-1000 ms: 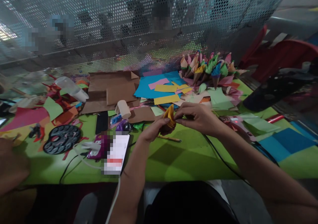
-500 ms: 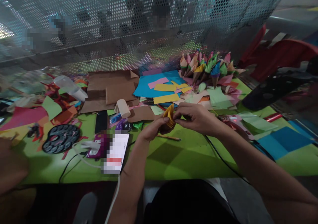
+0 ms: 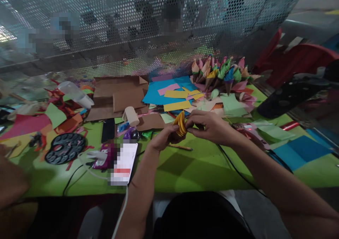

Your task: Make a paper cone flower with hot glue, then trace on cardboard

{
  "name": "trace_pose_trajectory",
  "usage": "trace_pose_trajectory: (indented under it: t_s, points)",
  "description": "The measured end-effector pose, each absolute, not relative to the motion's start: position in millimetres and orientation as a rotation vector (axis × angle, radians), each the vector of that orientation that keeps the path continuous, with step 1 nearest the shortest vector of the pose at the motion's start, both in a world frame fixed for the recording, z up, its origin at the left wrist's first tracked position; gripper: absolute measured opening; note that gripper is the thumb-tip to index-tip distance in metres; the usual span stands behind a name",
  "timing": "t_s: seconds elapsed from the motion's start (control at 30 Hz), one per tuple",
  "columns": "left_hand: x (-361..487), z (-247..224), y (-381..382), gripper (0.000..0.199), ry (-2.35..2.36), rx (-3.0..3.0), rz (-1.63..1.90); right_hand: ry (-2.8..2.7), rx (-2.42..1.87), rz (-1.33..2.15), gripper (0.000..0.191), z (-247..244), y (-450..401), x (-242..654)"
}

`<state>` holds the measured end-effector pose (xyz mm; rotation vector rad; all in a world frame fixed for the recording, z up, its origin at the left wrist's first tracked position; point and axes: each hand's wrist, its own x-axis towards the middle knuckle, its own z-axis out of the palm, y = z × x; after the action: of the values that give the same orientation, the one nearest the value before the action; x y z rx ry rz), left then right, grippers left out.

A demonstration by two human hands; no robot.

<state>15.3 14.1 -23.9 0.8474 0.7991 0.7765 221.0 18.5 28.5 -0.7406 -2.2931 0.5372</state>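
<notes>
My left hand (image 3: pixel 169 135) is closed around the lower part of a yellow paper ice cream (image 3: pixel 179 123), its thumb lying against the layered folds. The piece stands roughly upright, pointed at the top, and the fingers hide its base. From the right, my right hand (image 3: pixel 205 125) meets its edge with thumb and forefinger pinched together. Whatever lies between those fingertips is too small to make out. Below the hands a pencil-like stick (image 3: pixel 180 147) rests on the green table (image 3: pixel 185 172). Behind them, yellow paper strips (image 3: pixel 177 105) lie near a blue sheet (image 3: pixel 156 92).
Several finished paper ice cream cones (image 3: pixel 212 73) stand at the back right. Brown paper (image 3: pixel 128 99), a lit phone (image 3: pixel 123 164) with a cable, a dark paint palette (image 3: pixel 65 147) and a glue gun (image 3: pixel 251 134) lie around. Another person's arm (image 3: pixel 12 179) shows at left.
Both hands stay almost in place; the yellow paper ice cream has turned slightly, showing more of its folds. The other person's arm at the left edge has shifted slightly.
</notes>
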Motion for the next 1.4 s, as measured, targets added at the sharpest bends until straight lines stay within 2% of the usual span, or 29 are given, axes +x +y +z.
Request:
trace_pose_trajectory:
  t_s: [0.37, 0.6, 0.87, 1.4]
  points:
    - [15, -21, 11, 0.045, 0.852, 0.786, 0.782, -2.320, -0.723, 0.528, 0.013, 31, 18, 222]
    - [16, -20, 14, 0.048, 0.770, 0.989, 0.810, -2.206, -0.740, 0.563, 0.016, 26, 20, 228]
    - [17, -19, 15, 0.039, 0.719, 1.118, 0.806, -2.271, -0.773, 0.520, 0.016, 20, 20, 223]
    - [18, -30, 17, 0.059, 0.878, 1.263, 0.872, -2.063, -0.895, 0.401, 0.012, 16, 13, 209]
